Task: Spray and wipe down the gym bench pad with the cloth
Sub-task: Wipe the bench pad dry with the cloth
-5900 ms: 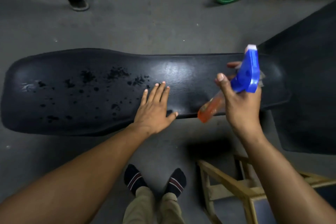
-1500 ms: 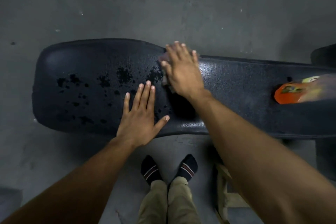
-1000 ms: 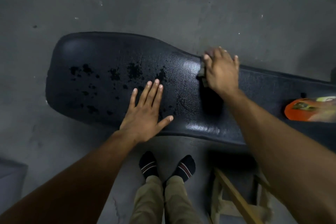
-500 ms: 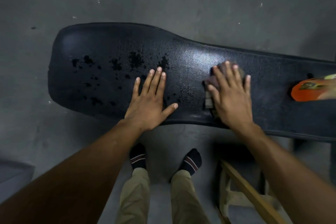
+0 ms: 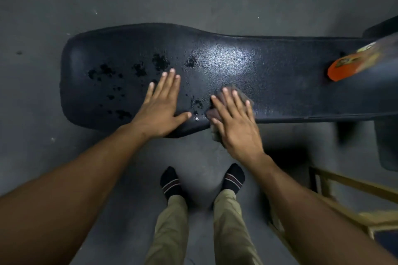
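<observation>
Cloth (image 5: pixel 241 94) under flat, spread right hand (image 5: pixel 234 122) at bench pad (image 5: pixel 280 75) near edge, left hand (image 5: pixel 161 105) spread flat beside it

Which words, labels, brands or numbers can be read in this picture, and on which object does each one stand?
None can be read.
Spray bottle, lying on the bench pad: it has a printed label, but this is too blurred to read.
Cloth under the right hand: no print visible.
Bench pad, socks and trousers: no text visible.
</observation>
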A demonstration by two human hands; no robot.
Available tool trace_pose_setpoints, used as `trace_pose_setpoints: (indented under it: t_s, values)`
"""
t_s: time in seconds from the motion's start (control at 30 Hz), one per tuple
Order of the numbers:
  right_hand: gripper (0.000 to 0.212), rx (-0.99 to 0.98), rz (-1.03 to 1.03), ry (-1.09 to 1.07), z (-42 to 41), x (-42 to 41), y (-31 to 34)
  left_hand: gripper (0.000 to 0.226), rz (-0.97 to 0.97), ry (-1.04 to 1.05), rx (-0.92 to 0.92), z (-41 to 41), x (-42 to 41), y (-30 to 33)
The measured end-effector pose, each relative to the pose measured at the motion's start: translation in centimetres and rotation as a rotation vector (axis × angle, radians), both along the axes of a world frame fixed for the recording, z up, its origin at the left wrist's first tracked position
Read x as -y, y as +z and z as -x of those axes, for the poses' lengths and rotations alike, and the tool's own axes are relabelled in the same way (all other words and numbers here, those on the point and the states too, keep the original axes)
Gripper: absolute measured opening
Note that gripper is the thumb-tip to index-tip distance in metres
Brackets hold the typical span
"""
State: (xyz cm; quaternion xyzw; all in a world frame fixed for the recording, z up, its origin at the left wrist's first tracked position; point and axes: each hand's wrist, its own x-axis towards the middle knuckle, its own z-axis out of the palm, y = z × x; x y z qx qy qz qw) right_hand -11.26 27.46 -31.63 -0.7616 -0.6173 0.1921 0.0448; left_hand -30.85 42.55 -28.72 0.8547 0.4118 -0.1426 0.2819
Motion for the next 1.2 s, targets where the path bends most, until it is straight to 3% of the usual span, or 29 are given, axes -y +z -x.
trace_pose_setpoints:
  t_s: [0.13,0.27,0.43,0.57,0.67,0.77,0.93,1.07,1.2]
  values:
    - [0.059,0.046,0.053,-0.245,-3.7,2.2,0.2,0.101,-0.082,0.06,-0.082,4.1,-1.4,0.4]
    - [0.056,0.001,0.01,-0.471,-4.4,-0.9,0.0,0.102,-0.148,0.094,-0.149,6.5,-2.6,-0.7]
    - [0.055,-0.058,-0.028,-0.152,4.1,-5.8,-0.1,0.102,-0.181,0.084,-0.129,7.4,-2.5,-1.9]
    - [0.056,-0.078,-0.039,0.009,8.7,-4.2,0.2,0.103,-0.156,0.084,-0.144,7.2,-2.9,-1.8]
    - [0.057,-0.032,0.008,0.01,7.3,-1.2,0.2,0.103,-0.14,0.085,-0.134,7.2,-3.0,-1.7]
    - [0.057,-0.01,0.055,-0.123,3.5,-0.2,0.3,0.103,-0.138,0.091,-0.132,7.2,-2.9,-1.9]
    - [0.055,-0.044,0.003,-0.359,0.9,-6.8,0.7,0.103,-0.158,0.096,-0.119,7.2,-2.8,-2.2]
    - [0.056,-0.086,-0.017,-0.143,5.8,-11.8,0.5,0.103,-0.167,0.094,-0.123,7.3,-2.9,-2.2]
    - [0.056,-0.128,-0.029,0.051,8.9,-8.9,0.5,0.103,-0.143,0.086,-0.148,7.0,-3.0,-2.2]
